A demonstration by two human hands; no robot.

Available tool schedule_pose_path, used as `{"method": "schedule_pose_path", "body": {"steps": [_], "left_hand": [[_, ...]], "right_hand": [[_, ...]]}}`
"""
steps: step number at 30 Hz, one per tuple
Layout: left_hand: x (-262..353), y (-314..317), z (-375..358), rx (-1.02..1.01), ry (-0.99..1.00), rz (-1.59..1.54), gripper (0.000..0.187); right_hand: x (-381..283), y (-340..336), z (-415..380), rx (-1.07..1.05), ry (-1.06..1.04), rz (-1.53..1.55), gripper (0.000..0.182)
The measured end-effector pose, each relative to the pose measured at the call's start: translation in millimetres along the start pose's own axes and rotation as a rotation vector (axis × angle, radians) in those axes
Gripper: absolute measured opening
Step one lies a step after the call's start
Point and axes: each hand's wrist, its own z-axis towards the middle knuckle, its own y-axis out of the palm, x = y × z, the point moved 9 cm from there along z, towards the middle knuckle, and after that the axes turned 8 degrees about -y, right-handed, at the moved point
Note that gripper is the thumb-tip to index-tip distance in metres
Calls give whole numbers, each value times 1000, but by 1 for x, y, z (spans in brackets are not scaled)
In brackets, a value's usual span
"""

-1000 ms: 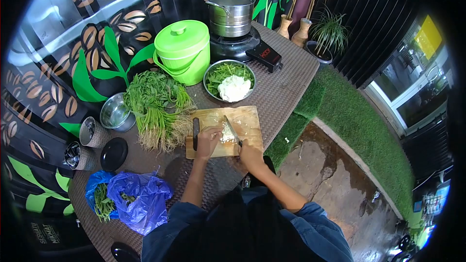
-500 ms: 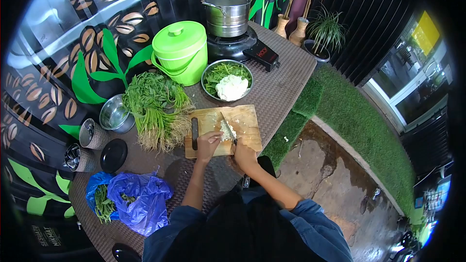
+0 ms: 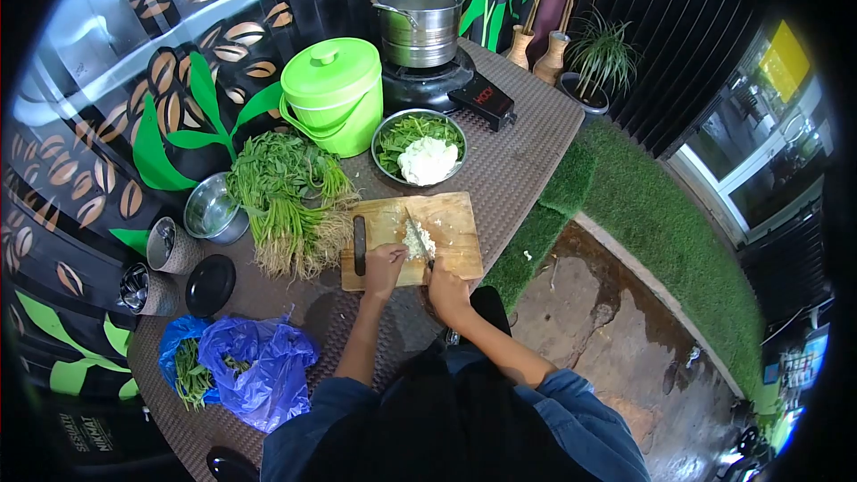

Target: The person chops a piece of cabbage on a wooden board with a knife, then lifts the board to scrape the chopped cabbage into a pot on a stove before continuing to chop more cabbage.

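Note:
My right hand (image 3: 448, 293) is closed round the handle of a knife (image 3: 420, 236), whose blade points up and left over the wooden cutting board (image 3: 457, 259). Finely chopped white pieces (image 3: 416, 243) lie along the blade. Left of them, my left hand (image 3: 386, 268) is closed over the board, its fingertips pressed together beside the pieces; what they hold, if anything, is too small to name. Beyond the board stands a metal bowl (image 3: 386, 171) with green leaves (image 3: 412, 132) and a white mass (image 3: 428, 161).
A large bunch of greens with roots (image 3: 290, 205) lies left of the board. Behind are a green lidded bucket (image 3: 332, 89) and a steel pot (image 3: 420, 34) on a black stove (image 3: 428, 87). Blue plastic bags (image 3: 259, 370), a metal bowl (image 3: 214, 210) and a black lid (image 3: 211, 286) sit at the left.
My left hand's fingers have drawn in closer together beside the chopped pieces. My right hand has shifted slightly down and left with the knife.

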Motion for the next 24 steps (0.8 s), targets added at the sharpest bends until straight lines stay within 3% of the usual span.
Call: {"method": "schedule_pose_path", "body": {"steps": [2,8,11,14,19,24], "left_hand": [[2,2,-2,-34,-53,-83,19],[2,-2,-6,0,43,-176,16],[-5,-1,-4,58,49,-69,14],[0,-1,-5,99,93,-2,11],[15,-3,-7,140,237,75,10],[10,1,-6,123,202,100,11]], "right_hand": [[4,-1,11,-50,-12,26,34],[-2,-27,12,-96,-133,111,36],[6,2,-2,-106,41,73,37],[6,13,6,20,-34,32,37],[-2,-22,17,-160,-34,48,37],[-7,2,-5,-69,28,48,36]]}}
